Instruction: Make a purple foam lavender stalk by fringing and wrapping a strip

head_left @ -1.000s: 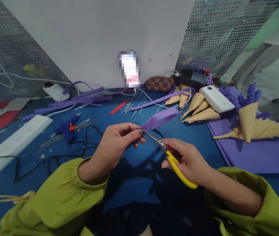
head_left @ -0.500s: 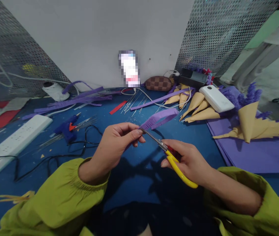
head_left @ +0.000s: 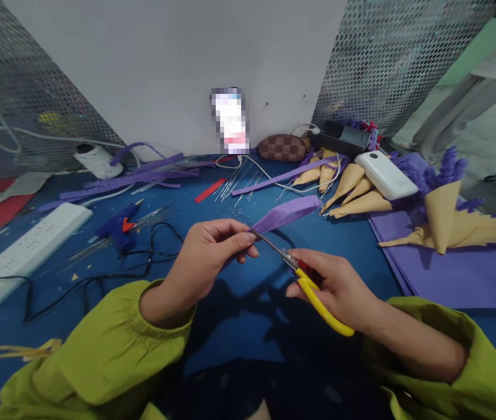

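Between thumb and fingers, my left hand [head_left: 217, 254] pinches the near end of a folded purple paper strip [head_left: 288, 213], which points up and to the right. Yellow-handled scissors [head_left: 324, 309] are in my right hand [head_left: 339, 286], with its fingers wrapped round the handles. Their blades run up to my left fingertips and meet the strip's near end there. The blades look closed or nearly so; their tips are hidden at the strip.
A blue table [head_left: 239, 326] bears a white power strip [head_left: 29, 254], a blue glue gun [head_left: 120, 227] with a black cord, thin wires, and purple strips [head_left: 143, 175]. To the right lie tan paper cones [head_left: 442, 216], a white power bank [head_left: 386, 175] and purple sheets [head_left: 461, 280]. A phone [head_left: 231, 121] leans on the wall.
The purple strip's loop has flattened, its lower layer now lying closer to the upper one. Both hands and the scissors have barely moved.
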A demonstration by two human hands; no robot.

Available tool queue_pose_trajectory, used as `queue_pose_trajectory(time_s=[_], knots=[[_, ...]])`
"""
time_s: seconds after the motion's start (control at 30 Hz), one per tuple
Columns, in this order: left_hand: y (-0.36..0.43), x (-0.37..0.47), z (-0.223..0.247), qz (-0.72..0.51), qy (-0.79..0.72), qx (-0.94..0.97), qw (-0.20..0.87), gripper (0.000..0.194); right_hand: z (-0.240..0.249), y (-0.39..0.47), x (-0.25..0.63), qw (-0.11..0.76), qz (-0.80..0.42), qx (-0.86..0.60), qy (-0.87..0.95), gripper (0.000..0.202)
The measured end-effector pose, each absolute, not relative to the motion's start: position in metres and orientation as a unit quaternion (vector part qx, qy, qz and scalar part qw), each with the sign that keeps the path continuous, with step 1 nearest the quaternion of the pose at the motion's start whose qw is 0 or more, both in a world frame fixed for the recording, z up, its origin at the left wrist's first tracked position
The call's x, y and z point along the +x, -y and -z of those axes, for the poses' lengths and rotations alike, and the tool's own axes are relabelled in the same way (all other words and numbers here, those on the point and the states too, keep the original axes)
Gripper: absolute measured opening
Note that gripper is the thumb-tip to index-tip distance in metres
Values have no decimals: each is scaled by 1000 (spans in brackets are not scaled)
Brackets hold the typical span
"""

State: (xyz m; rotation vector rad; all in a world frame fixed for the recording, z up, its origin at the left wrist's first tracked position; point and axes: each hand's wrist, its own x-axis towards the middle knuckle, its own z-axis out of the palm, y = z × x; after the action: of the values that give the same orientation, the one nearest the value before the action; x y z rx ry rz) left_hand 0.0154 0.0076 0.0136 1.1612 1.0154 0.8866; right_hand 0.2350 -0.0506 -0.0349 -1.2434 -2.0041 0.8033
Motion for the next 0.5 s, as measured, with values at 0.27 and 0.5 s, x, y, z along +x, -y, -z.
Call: queue_pose_trajectory(time_s=[0.27, 0.5], knots=[[-8, 16, -13, -391, -448, 502, 628, 9, 34, 48, 235, 312, -337, -486, 744, 39], [-8, 16, -14, -394, -451, 512, 616, 10, 36, 49, 236, 319, -359, -477, 736, 36]])
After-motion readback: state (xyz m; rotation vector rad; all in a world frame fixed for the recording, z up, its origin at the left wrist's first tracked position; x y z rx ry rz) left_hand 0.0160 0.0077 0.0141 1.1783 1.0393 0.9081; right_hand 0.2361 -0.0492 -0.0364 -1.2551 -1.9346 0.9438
